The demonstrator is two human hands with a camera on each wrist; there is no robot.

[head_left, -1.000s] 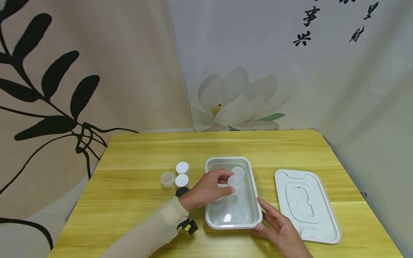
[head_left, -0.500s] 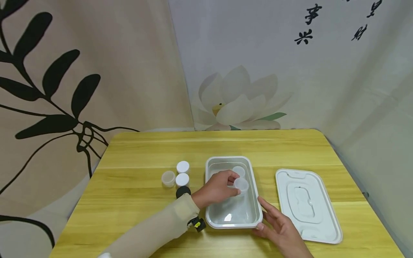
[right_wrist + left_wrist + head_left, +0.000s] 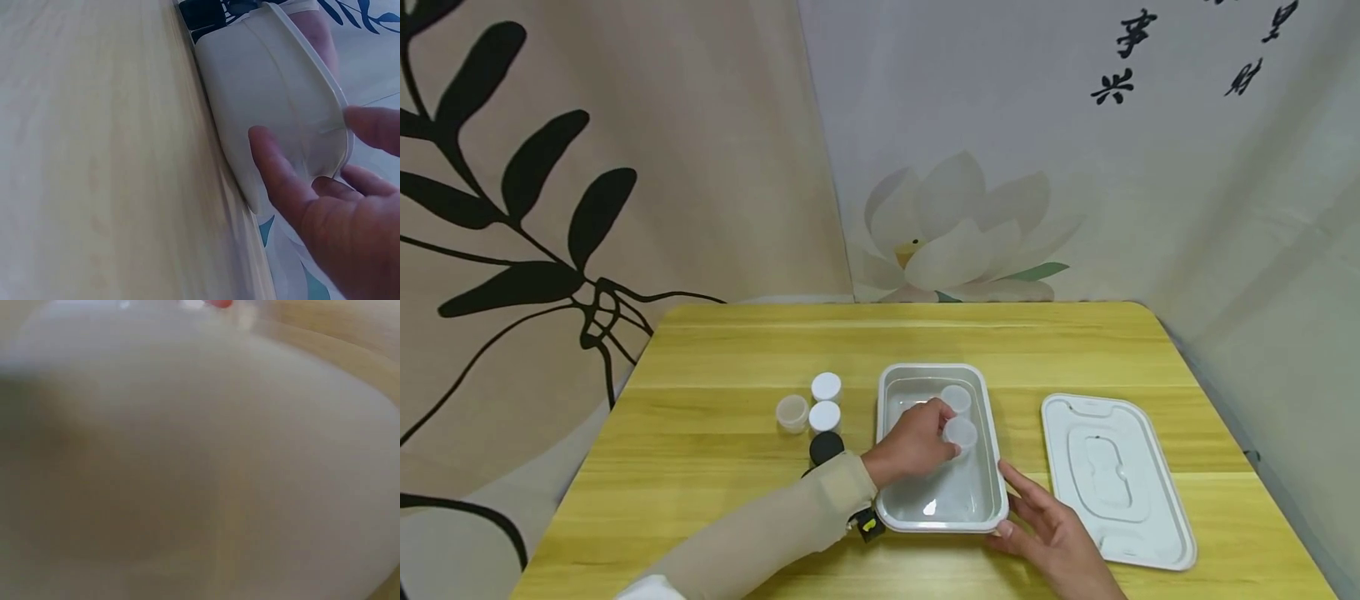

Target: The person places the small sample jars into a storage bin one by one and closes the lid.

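Observation:
My left hand (image 3: 917,442) reaches into a white rectangular plastic box (image 3: 940,527). Its thumb and fingers pinch a small round jar with a whitish translucent top (image 3: 960,433). Just behind that stands a similar jar (image 3: 956,399), also inside the box. My right hand (image 3: 1048,533) is at the box's near right corner, index finger along the right rim and thumb at the front. In the right wrist view its thumb (image 3: 272,162) lies over the outer wall and the other fingers are near the rim. A blurred pale surface fills most of the left wrist view.
Left of the box stand two white-capped jars (image 3: 826,386), a translucent jar (image 3: 792,412) and a black round cap (image 3: 826,446), partly behind my left sleeve. A white box lid (image 3: 1112,508) lies flat on the wooden table (image 3: 760,342) at the right. A printed curtain hangs behind.
My left hand has moved a little right with the jar, which now sits closer in front of the other jar in the box. The right hand stays at the corner.

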